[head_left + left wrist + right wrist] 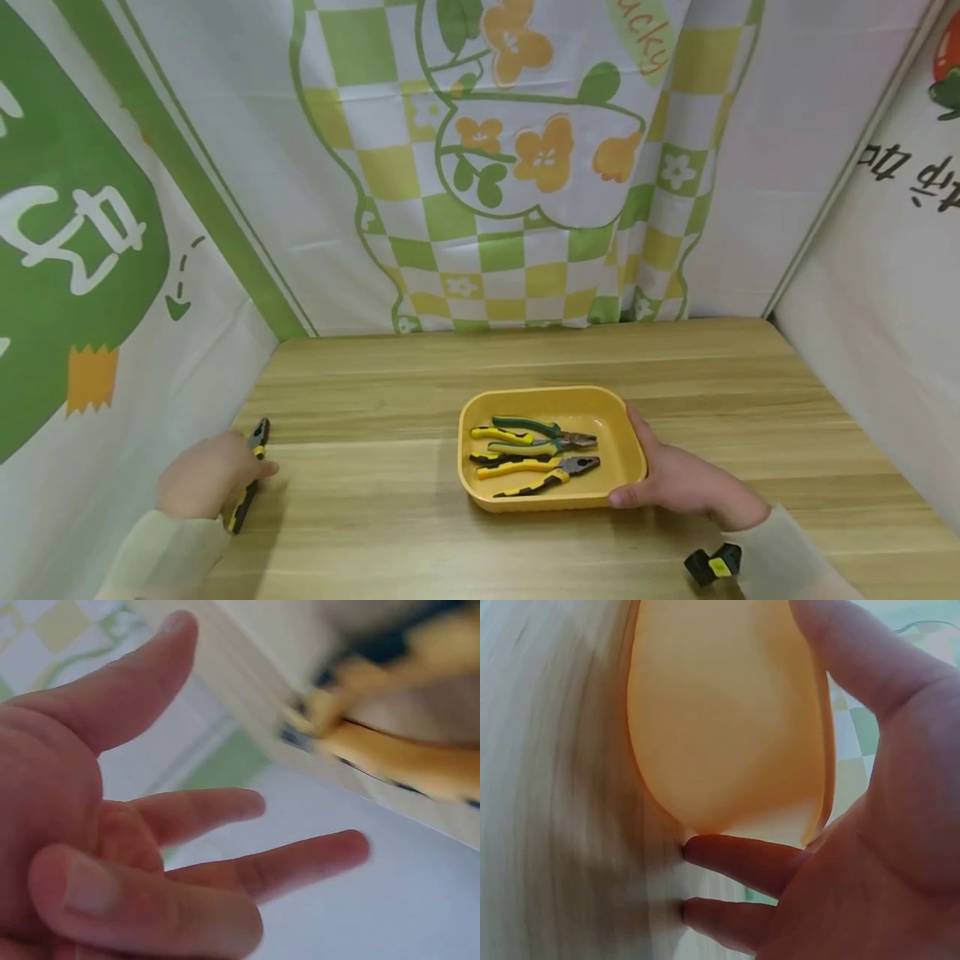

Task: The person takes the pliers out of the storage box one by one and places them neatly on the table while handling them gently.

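Note:
At the left of the table, my left hand is over a pair of pliers with black-and-yellow handles and a dark head. In the left wrist view, the blurred pliers appear apart from the spread fingers, with the handles parted. My right hand grips the right end of a yellow plastic tray, thumb at its front corner. Inside lie several pliers: a yellow-and-black pair in front and a green-handled pair behind, others partly covered. Fingers and tray end fill the right wrist view.
Near my right sleeve is a small black object with a yellow patch, its kind unclear. The wooden table meets a printed cloth at the back and printed side walls.

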Demonstrator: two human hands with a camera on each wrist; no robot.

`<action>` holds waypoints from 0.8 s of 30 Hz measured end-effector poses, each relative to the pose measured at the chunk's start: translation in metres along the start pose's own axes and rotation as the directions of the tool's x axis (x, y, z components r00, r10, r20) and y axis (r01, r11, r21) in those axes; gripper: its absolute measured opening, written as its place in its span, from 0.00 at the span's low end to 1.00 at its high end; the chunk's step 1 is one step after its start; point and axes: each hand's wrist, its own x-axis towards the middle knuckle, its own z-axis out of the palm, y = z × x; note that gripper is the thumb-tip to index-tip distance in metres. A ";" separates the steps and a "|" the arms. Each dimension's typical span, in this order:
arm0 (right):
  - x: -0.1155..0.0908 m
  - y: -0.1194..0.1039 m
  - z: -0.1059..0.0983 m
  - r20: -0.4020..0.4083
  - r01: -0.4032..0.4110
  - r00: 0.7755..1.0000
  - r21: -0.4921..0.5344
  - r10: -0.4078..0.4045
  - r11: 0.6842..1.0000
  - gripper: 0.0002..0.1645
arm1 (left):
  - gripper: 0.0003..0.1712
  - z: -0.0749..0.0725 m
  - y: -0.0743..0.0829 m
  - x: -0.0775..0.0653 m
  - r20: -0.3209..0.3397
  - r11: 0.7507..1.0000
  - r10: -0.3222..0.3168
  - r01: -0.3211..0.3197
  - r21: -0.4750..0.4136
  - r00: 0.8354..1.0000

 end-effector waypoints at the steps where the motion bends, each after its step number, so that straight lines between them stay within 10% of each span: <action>1: 0.000 0.000 0.000 0.001 -0.007 1.000 0.009 0.007 1.000 0.82 | 0.36 -0.002 0.006 -0.001 -0.023 1.000 0.024 -0.024 0.001 0.999; 6: 0.000 -0.001 -0.001 0.004 -0.025 1.000 0.032 0.025 0.999 0.83 | 0.62 -0.005 0.041 -0.003 -0.114 0.991 0.127 -0.120 0.061 0.985; 16: 0.001 -0.002 -0.001 -0.005 -0.029 1.000 0.029 0.029 0.999 0.86 | 0.56 0.003 0.117 -0.003 -0.092 0.902 0.412 -0.420 -0.096 0.906; 24: 0.000 -0.005 -0.002 -0.002 -0.028 1.000 -0.006 0.028 1.000 0.84 | 0.42 -0.003 0.176 0.005 0.035 0.834 0.512 -0.487 -0.258 0.858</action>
